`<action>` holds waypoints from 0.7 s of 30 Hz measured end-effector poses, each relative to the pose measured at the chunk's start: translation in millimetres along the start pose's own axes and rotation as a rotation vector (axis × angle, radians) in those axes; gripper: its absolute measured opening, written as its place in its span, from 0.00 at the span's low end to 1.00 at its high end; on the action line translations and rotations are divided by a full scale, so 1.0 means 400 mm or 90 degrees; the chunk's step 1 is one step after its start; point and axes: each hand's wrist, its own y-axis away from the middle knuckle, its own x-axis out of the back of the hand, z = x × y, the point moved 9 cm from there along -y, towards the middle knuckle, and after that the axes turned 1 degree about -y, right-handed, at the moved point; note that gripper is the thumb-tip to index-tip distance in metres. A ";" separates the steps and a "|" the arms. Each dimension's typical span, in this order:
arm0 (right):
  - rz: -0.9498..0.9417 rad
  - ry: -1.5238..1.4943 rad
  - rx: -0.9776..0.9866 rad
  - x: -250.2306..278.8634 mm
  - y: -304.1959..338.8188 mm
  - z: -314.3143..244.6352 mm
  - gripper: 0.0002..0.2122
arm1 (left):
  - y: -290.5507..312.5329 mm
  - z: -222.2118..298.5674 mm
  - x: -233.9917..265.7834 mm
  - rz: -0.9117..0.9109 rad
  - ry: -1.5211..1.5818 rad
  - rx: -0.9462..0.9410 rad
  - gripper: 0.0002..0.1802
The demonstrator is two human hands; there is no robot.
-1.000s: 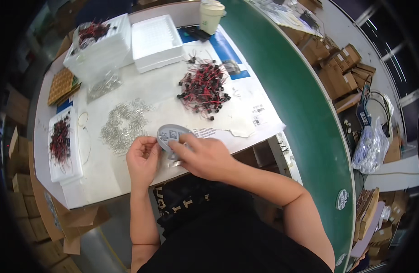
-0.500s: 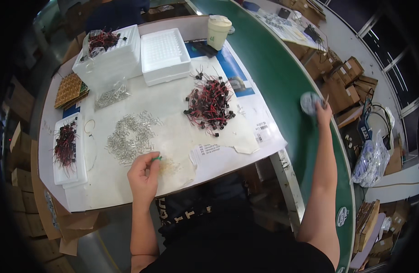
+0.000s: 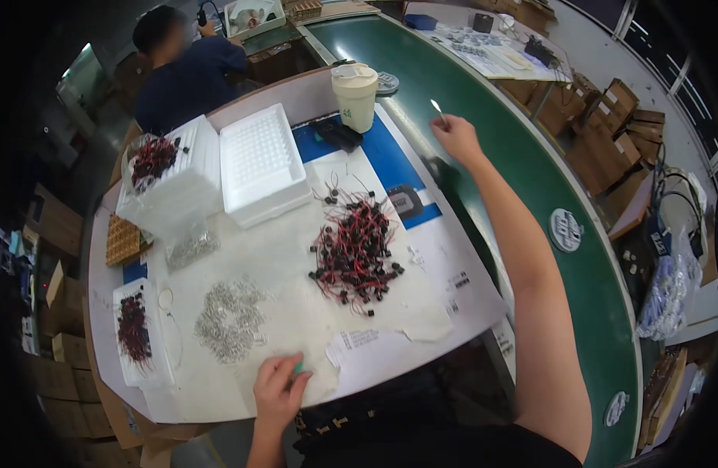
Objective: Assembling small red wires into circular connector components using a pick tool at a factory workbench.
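Note:
My left hand [image 3: 281, 384] is closed at the near edge of the table, with a small green piece [image 3: 299, 366] at its fingertips; its kind is too small to tell. Over the near edge of the green conveyor belt [image 3: 508, 148], my right hand [image 3: 458, 140] is closed round a slim silver tool [image 3: 437, 108] like tweezers, its tip pointing away. A heap of small bent metal pins [image 3: 229, 321] lies just beyond my left hand. To the right of it sits a pile of black components with red and black wires [image 3: 356, 257].
White foam trays [image 3: 265, 160] and a lidded cup [image 3: 355, 97] stand at the back. Another foam tray with wired parts [image 3: 136, 327] is at the left. Round grey discs [image 3: 565, 230] lie on the belt. A person in dark clothing [image 3: 189, 78] sits beyond the table.
My right hand has moved left from a grey disc on the belt to the belt's near edge, still with the tool. The view has tilted up; my left hand stays near the pins.

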 end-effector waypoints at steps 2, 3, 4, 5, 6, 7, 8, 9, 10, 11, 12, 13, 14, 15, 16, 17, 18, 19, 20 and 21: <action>0.014 0.011 0.002 -0.090 -0.123 -0.003 0.13 | -0.001 0.001 -0.008 -0.004 -0.035 -0.032 0.15; 0.007 -0.016 -0.022 -0.149 -0.175 -0.012 0.14 | 0.004 -0.001 -0.009 -0.002 -0.064 -0.055 0.15; -0.001 -0.035 -0.052 -0.191 -0.207 -0.011 0.16 | 0.001 0.000 -0.017 -0.009 -0.085 -0.077 0.15; -0.011 -0.039 -0.058 -0.229 -0.229 -0.015 0.16 | -0.003 -0.007 -0.024 -0.015 -0.090 -0.067 0.15; 0.000 -0.033 -0.082 -0.248 -0.249 -0.030 0.15 | -0.003 -0.004 -0.028 -0.025 -0.094 -0.067 0.15; 0.011 -0.028 -0.104 -0.261 -0.271 -0.051 0.14 | -0.004 0.003 -0.028 -0.031 -0.098 -0.067 0.14; 0.022 -0.021 -0.126 -0.268 -0.288 -0.062 0.13 | -0.004 0.008 -0.030 -0.038 -0.101 -0.067 0.13; 0.015 -0.025 -0.124 -0.281 -0.306 -0.072 0.13 | -0.007 0.005 -0.029 -0.036 -0.105 -0.059 0.13; 0.006 -0.006 -0.141 -0.293 -0.316 -0.072 0.13 | -0.007 0.001 -0.030 -0.041 -0.111 -0.051 0.14; -0.006 0.014 -0.157 -0.309 -0.323 -0.074 0.13 | -0.002 -0.002 -0.029 -0.045 -0.116 -0.040 0.14; -0.020 0.037 -0.172 -0.327 -0.325 -0.072 0.13 | 0.005 -0.005 -0.029 -0.050 -0.120 -0.027 0.14; -0.036 0.039 -0.170 -0.343 -0.327 -0.068 0.13 | 0.009 -0.013 -0.029 -0.050 -0.118 -0.011 0.14; -0.003 0.045 -0.157 -0.332 -0.332 -0.056 0.13 | -0.002 -0.007 -0.031 -0.054 -0.121 -0.019 0.14; 0.028 0.053 -0.144 -0.322 -0.335 -0.032 0.13 | -0.018 -0.005 -0.034 -0.060 -0.122 -0.025 0.14; 0.077 0.029 -0.123 -0.306 -0.359 0.003 0.14 | -0.024 0.003 -0.032 -0.063 -0.124 -0.027 0.14; 0.125 0.006 -0.103 -0.277 -0.369 0.048 0.14 | -0.034 0.006 -0.032 -0.066 -0.126 -0.040 0.14; 0.125 -0.037 -0.159 -0.250 -0.368 0.048 0.15 | -0.035 0.008 -0.027 -0.056 -0.136 -0.040 0.14; 0.116 -0.083 -0.146 -0.210 -0.363 0.056 0.15 | -0.040 0.014 -0.026 -0.054 -0.138 -0.045 0.14; 0.144 -0.139 -0.167 -0.146 -0.370 0.066 0.18 | -0.042 0.019 -0.016 -0.050 -0.144 -0.051 0.15; 0.173 -0.241 -0.174 -0.070 -0.348 0.085 0.23 | -0.047 0.024 -0.014 -0.041 -0.137 -0.063 0.16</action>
